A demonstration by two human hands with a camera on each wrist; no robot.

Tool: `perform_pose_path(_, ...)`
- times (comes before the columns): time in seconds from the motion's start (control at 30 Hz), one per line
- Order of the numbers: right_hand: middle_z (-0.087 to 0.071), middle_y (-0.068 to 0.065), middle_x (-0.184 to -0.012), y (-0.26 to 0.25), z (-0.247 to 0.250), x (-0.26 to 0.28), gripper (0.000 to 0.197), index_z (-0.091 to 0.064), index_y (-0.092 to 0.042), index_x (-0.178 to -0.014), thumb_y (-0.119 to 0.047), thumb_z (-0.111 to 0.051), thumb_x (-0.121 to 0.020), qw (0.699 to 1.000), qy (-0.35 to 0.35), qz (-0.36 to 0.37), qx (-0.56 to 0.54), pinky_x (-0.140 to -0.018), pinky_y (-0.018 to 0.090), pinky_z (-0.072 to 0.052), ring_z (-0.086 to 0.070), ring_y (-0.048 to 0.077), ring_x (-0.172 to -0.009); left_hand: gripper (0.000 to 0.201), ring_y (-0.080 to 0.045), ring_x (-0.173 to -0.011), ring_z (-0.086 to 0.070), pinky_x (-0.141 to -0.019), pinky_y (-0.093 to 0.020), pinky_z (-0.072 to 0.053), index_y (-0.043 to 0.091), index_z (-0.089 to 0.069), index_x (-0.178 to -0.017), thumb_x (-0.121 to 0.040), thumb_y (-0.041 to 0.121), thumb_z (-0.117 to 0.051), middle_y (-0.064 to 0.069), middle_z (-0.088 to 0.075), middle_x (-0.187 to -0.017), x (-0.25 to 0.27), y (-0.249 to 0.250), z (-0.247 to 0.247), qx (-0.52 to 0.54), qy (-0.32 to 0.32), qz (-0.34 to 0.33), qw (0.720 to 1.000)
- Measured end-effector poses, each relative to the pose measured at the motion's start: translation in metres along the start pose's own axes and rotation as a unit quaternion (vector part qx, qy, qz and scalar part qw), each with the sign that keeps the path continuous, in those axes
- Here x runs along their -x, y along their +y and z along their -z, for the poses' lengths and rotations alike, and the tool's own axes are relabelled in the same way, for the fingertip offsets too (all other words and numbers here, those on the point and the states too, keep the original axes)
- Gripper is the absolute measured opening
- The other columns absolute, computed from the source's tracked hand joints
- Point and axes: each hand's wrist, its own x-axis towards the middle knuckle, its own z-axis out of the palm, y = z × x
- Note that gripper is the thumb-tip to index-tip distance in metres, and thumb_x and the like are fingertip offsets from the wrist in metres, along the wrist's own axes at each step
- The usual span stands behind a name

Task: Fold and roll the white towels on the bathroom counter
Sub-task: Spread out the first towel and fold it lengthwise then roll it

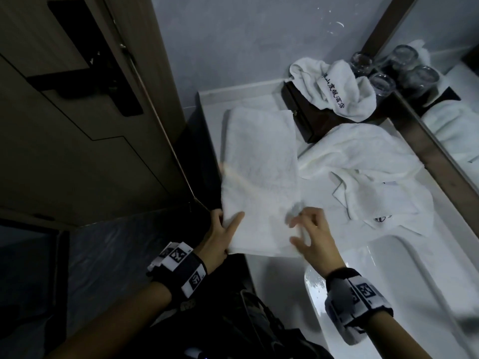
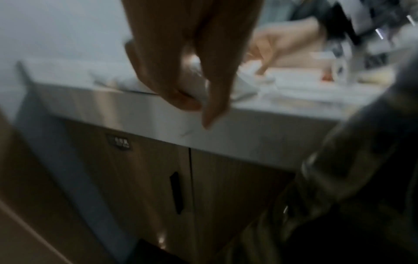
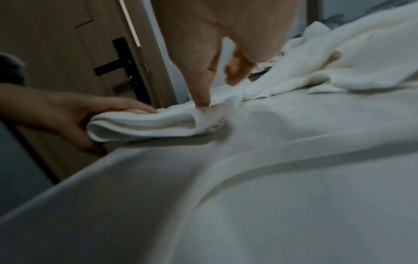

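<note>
A white towel [image 1: 259,172], folded into a long strip, lies on the white counter [image 1: 274,281], and its near end overhangs the counter's front edge. My left hand [image 1: 220,237] grips the towel's near left corner, index finger on top and thumb below. The left wrist view shows the fingers [image 2: 187,85] pinching the cloth. My right hand [image 1: 316,237] has its fingers spread over the near right edge. In the right wrist view one fingertip [image 3: 203,101] presses the towel's doubled end [image 3: 147,126] down. A second, unfolded towel [image 1: 375,172] lies to the right.
A third crumpled towel with dark lettering [image 1: 334,86] sits on a dark box [image 1: 311,117] at the back. Upturned glasses [image 1: 381,81] stand beside a mirror [image 1: 453,104]. The sink basin [image 1: 388,281] is at the near right. A door [image 1: 77,112] stands left.
</note>
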Motion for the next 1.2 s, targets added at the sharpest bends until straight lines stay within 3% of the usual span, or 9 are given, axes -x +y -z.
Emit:
perform_pose_path(0.07,-0.053,-0.002,-0.113,-0.009,-0.001,0.002,0.030,-0.067,-0.014,-0.099,-0.014,-0.079,-0.071,0.995,-0.057,0.081,0.018,-0.095,0.020,-0.038,-0.048,0.010,-0.111,0.052,-0.029,-0.113,-0.051,-0.097,-0.040,-0.049,0.034,-0.041,-0.126,-0.081,0.033,-0.065,-0.008,-0.038,-0.134,0.000,0.001,0.003,-0.015,0.142,-0.023,0.990)
perform_pose_path(0.2,-0.039,0.001,-0.145,-0.017,-0.014,0.002,0.087,-0.043,-0.022,-0.137,-0.050,-0.077,-0.063,0.974,-0.173,0.097,0.110,-0.113,0.032,-0.027,-0.034,0.016,-0.134,0.040,-0.022,-0.113,-0.057,-0.093,-0.031,-0.049,0.027,-0.068,-0.106,-0.071,0.043,-0.057,-0.002,-0.065,-0.119,-0.006,0.007,0.019,-0.291,0.080,-0.199,0.932)
perform_pose_path(0.33,-0.029,-0.006,-0.152,-0.009,-0.018,0.001,0.076,-0.029,-0.027,-0.143,-0.026,-0.069,-0.079,0.970,-0.164,0.090,0.158,-0.114,0.019,-0.008,-0.024,0.011,-0.141,0.045,-0.008,-0.132,-0.037,-0.113,-0.013,-0.013,0.008,-0.049,-0.129,-0.086,0.018,-0.061,-0.008,-0.048,-0.139,-0.014,0.004,0.040,-0.044,-0.028,-0.196,0.979)
perform_pose_path(0.47,-0.058,-0.003,-0.131,-0.004,-0.002,-0.004,0.053,-0.058,-0.022,-0.125,0.000,-0.066,-0.077,0.986,-0.093,0.073,0.116,-0.105,0.008,-0.020,-0.051,0.011,-0.124,0.049,0.002,-0.128,-0.025,-0.107,-0.007,-0.016,0.010,-0.046,-0.132,-0.086,0.002,-0.059,0.000,-0.042,-0.140,-0.011,-0.013,0.047,0.117,-0.064,-0.098,0.986)
perform_pose_path(0.57,-0.072,0.002,-0.104,-0.006,0.009,-0.012,0.026,-0.068,-0.020,-0.108,-0.016,-0.068,-0.083,0.993,-0.119,-0.001,-0.007,-0.084,0.011,-0.040,-0.064,0.016,-0.097,0.028,-0.017,-0.114,-0.057,-0.096,-0.024,-0.044,0.008,-0.062,-0.115,-0.087,0.012,-0.060,-0.015,-0.065,-0.118,-0.014,-0.026,0.049,0.150,-0.034,-0.060,0.986)
perform_pose_path(0.73,-0.037,0.000,-0.056,-0.009,0.004,-0.030,0.043,-0.036,-0.017,-0.060,-0.035,-0.067,-0.082,0.971,-0.080,-0.185,-0.128,-0.062,0.034,-0.035,-0.036,0.018,-0.056,0.020,-0.014,-0.079,-0.056,-0.070,-0.023,-0.043,0.005,-0.053,-0.088,-0.092,0.025,-0.052,-0.003,-0.060,-0.083,-0.028,-0.026,0.043,0.232,0.098,0.043,0.967)
perform_pose_path(0.83,-0.031,-0.005,-0.054,-0.012,-0.005,-0.040,0.051,-0.027,-0.019,-0.056,-0.040,-0.065,-0.083,0.964,-0.051,-0.233,-0.118,-0.058,0.031,-0.028,-0.031,0.015,-0.054,0.021,-0.021,-0.086,-0.054,-0.074,-0.027,-0.039,0.008,-0.043,-0.106,-0.093,0.023,-0.050,-0.010,-0.056,-0.096,-0.034,-0.016,0.037,0.182,0.131,0.076,0.972)
perform_pose_path(1.03,-0.037,-0.002,-0.055,-0.013,-0.012,-0.051,0.048,-0.032,-0.016,-0.056,-0.040,-0.062,-0.084,0.957,-0.032,-0.272,-0.092,-0.056,0.031,-0.028,-0.038,0.021,-0.059,0.035,-0.032,-0.115,-0.045,-0.101,-0.041,-0.038,0.012,-0.056,-0.120,-0.086,0.006,-0.051,-0.016,-0.051,-0.126,-0.035,0.001,0.033,-0.050,0.234,-0.054,0.969)
perform_pose_path(1.2,-0.057,0.001,-0.089,-0.017,-0.014,-0.041,0.046,-0.043,-0.013,-0.104,-0.044,-0.067,-0.079,0.972,0.057,-0.228,-0.010,-0.065,0.033,-0.044,-0.058,0.024,-0.075,0.058,-0.010,-0.138,-0.027,-0.117,-0.024,-0.006,0.016,-0.039,-0.137,-0.082,0.019,-0.058,0.000,-0.036,-0.148,-0.029,-0.023,0.030,-0.173,0.068,-0.205,0.961)
